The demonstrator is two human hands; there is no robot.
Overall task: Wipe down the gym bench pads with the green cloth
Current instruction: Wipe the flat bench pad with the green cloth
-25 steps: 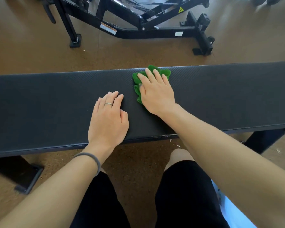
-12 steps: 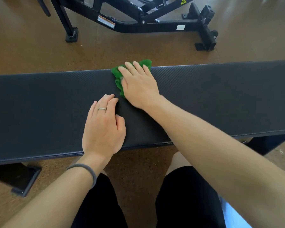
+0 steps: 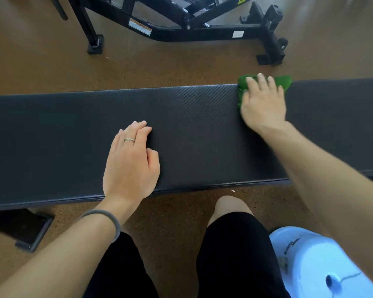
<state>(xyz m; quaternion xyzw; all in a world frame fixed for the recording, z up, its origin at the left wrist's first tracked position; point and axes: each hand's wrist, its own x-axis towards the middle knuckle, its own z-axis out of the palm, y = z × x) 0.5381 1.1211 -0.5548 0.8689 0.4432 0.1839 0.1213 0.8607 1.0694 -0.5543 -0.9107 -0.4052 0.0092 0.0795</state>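
Brown speckled flooring runs under everything, and nearest the camera sit the person's knees in black shorts, with a pale blue plastic object at the lower right whose purpose cannot be told. Just beyond the knees the long black padded worktop stretches across the whole view. On its near half rests the left hand, flat, palm down, fingers together and extended, gripping nothing; it seems to be bracing the body. Further out and to the right, the right hand lies spread and flattened over the green cloth, pressing it against the pad at the far edge instead of clenching it. The cloth is bunched and fuzzy, showing past the fingertips and along the left side of the hand, its top poking slightly beyond the far rim. By the look of it, wiping is under way, with the cloth working the far strip right of centre. The next move likely calls for steady downward pressure while sweeping along the pad, keeping the cloth from slipping off the far edge. Beyond the worktop stands a black steel exercise frame on the floor.
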